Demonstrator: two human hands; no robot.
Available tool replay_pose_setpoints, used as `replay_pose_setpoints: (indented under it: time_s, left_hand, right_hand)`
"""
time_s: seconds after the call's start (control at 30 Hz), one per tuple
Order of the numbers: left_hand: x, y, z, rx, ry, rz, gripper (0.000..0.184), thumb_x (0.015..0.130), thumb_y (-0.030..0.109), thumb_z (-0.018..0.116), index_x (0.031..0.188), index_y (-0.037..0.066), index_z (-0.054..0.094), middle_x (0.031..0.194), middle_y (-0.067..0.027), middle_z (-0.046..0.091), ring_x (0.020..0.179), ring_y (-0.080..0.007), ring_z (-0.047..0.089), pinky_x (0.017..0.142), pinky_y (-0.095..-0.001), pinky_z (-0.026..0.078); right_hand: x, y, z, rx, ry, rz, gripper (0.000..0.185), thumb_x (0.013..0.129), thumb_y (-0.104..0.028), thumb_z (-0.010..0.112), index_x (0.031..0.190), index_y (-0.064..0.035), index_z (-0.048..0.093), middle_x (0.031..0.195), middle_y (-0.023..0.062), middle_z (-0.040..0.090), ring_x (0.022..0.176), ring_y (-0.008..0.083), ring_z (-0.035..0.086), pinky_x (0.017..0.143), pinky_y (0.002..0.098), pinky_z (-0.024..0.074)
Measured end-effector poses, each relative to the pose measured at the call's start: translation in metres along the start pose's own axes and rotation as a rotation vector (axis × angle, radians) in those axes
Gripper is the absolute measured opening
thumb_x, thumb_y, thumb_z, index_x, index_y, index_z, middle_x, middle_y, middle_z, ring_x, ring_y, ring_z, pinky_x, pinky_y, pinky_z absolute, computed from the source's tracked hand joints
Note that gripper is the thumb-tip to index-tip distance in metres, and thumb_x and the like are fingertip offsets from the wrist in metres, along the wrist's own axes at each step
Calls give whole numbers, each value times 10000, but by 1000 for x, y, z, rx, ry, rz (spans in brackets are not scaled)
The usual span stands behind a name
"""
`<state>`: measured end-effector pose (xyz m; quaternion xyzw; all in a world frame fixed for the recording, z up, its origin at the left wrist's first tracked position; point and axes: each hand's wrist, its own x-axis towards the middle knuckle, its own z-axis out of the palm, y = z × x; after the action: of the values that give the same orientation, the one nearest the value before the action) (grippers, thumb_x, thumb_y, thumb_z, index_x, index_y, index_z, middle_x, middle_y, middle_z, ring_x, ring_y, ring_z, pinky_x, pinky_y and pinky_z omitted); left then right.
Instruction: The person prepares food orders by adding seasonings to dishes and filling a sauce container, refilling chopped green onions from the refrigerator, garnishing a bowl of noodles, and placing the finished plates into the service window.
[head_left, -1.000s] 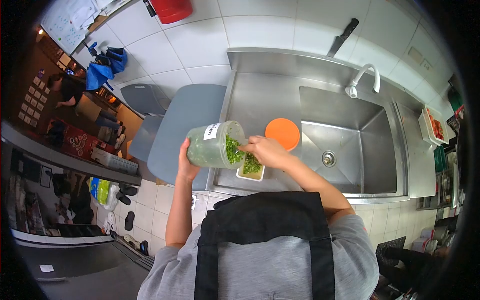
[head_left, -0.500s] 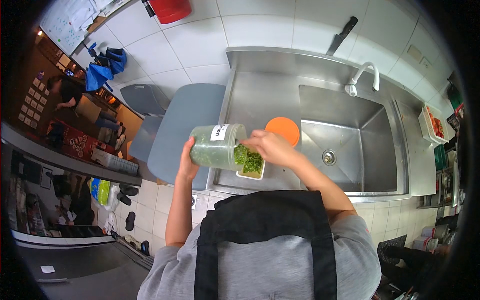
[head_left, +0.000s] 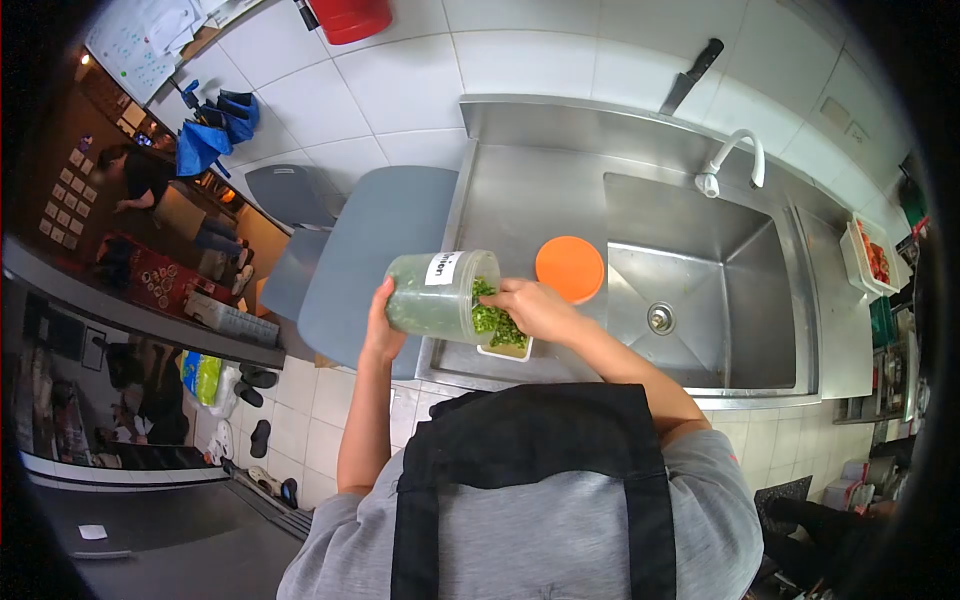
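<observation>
My left hand (head_left: 382, 322) is wrapped round a clear plastic jar (head_left: 430, 300) with a white label, lying tilted on its side with its mouth to the right. Chopped green onions (head_left: 495, 318) fill the mouth and heap over a small white container (head_left: 507, 352) just below. My right hand (head_left: 543, 310) is at the jar's mouth, fingers bent and pressed into the green onions; the fingertips are partly hidden. Behind my right hand, a round orange lid (head_left: 570, 269) lies flat on the steel counter (head_left: 530, 190).
A steel sink (head_left: 690, 270) with a white faucet (head_left: 715, 175) is to the right. A knife (head_left: 692, 77) is on the wall behind. A grey table (head_left: 385, 215) adjoins the counter at left. A tub of red food pieces (head_left: 875, 255) stands far right. Another person (head_left: 150, 185) is visible far left.
My right fingers have shifted slightly down at the jar's mouth, into the green onions. The jar stays tilted in my left hand. The whole view has shifted slightly.
</observation>
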<state>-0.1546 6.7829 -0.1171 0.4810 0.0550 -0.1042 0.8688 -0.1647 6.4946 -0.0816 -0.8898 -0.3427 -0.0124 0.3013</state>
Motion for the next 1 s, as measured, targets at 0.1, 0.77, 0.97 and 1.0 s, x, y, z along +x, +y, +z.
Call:
replay_pose_setpoints:
  time_s: [0.1,0.77,0.97,1.0]
  left_hand:
    - [2,-1,-4,-4,2,10,542,915,465,541,1285,69,521,1221,-84,597,1127,-214,571,968,-378,448]
    - [0,-3,5,-1,-26,59,534,927,435,525,1306,59,501,1240,-94,591,1144,-222,570,986,-379,448]
    - [-1,-2,4,5,-5,58,526,932,437,514,1307,69,500,1246,-96,588,1146,-227,570,983,-385,451]
    - [-1,-2,4,1,-3,50,526,932,437,515,1308,71,500,1247,-96,587,1146,-228,570,983,-387,451]
  right_hand:
    - [-9,3,-3,13,11,29,427,784,11,507,1148,-121,688,979,137,632,894,329,645,757,444,526]
    - [15,-3,3,-21,167,78,382,773,-1,526,1106,-90,691,890,147,613,838,342,642,701,464,518]
    - [-1,0,-3,-61,69,105,386,767,4,517,1097,-81,696,880,154,610,814,345,637,699,453,518]
    - [-4,2,-4,-49,69,114,384,767,4,517,1094,-82,698,874,152,609,811,344,636,699,451,517]
